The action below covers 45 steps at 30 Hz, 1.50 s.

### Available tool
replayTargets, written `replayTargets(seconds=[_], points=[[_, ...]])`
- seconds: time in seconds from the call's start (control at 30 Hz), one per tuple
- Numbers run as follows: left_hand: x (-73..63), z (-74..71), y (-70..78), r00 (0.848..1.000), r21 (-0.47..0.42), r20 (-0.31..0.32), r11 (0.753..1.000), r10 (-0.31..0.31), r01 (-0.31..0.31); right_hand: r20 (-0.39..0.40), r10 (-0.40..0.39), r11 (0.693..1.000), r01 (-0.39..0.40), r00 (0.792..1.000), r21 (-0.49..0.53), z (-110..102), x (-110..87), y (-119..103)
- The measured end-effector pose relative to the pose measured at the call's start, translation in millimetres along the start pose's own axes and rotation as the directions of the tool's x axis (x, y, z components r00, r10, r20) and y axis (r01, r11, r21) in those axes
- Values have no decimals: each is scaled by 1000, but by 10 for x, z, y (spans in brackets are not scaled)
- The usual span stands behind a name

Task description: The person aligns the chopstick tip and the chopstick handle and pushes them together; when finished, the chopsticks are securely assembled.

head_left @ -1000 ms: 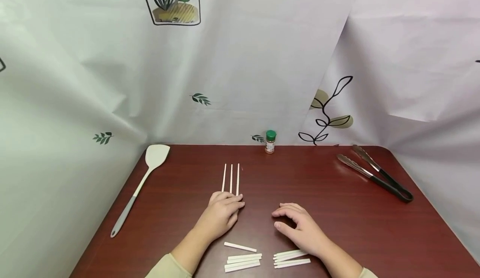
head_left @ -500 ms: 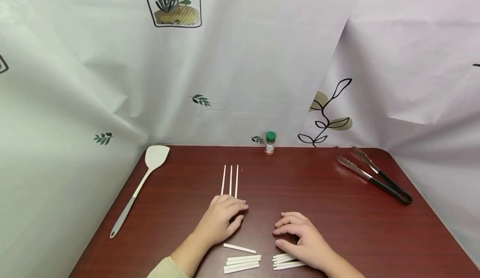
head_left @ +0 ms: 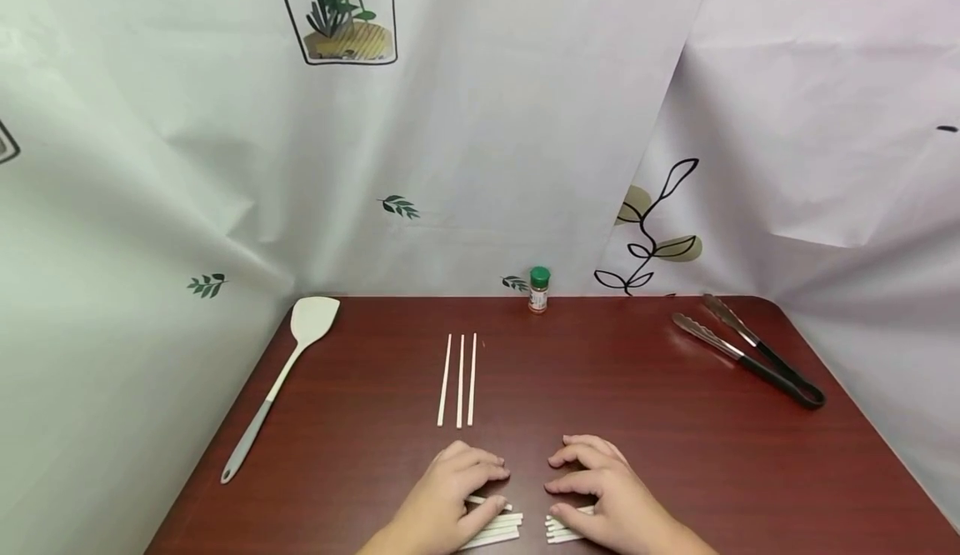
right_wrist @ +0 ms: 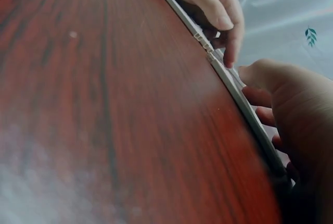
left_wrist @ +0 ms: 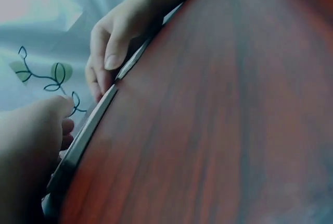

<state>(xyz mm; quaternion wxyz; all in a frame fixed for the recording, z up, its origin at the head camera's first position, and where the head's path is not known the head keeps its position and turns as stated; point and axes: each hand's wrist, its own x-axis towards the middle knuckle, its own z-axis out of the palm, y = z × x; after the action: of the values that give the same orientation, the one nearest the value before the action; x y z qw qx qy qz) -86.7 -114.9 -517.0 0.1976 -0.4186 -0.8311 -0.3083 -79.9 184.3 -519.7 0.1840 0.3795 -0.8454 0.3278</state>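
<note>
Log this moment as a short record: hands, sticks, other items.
Left hand: partly covering the left stick group
Right hand: partly covering the right stick group
Three separate sticks: side by side, beyond the left hand
Spatula: left side of the table
Tongs: right side, spread
Green-capped jar: upright, near the back edge

Relative to the green-capped bottle [head_left: 538, 290], the left hand [head_left: 453, 495] is on the person's side, well apart and somewhat to the left, and the right hand [head_left: 606, 495] is also on this side, but somewhat to the right. On each hand the fingers are gently bent and slightly spread, turned toward the other hand, with a gap between. Both thumbs are farther from the bottle than the fingers.
</note>
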Motion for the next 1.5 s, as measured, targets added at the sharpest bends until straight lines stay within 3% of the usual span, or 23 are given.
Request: replayTargets(seconds=[0.13,0.3,0.57,0.97,1.3,1.5], points=[[0,2,37,998,-42,21,998,-51,52,8,-11,1000,11,1000,2,0,0,16],[9,8,17,1000,-28,-8,1000,6,-6,19,-36,999,36,999,15,4,3,28],[-17,36,-4,1000,-35,4,999,28,-28,60,-64,997,61,996,52,-4,2,30],[-9,33,0,997,-30,3,997,73,-73,80,-17,996,9,997,90,12,6,-9],[8,36,19,998,-42,18,998,54,-54,95,4,996,-13,995,90,-3,1,-21],[-3,47,4,999,-51,28,998,45,-43,133,71,988,-87,989,125,-27,8,-46]])
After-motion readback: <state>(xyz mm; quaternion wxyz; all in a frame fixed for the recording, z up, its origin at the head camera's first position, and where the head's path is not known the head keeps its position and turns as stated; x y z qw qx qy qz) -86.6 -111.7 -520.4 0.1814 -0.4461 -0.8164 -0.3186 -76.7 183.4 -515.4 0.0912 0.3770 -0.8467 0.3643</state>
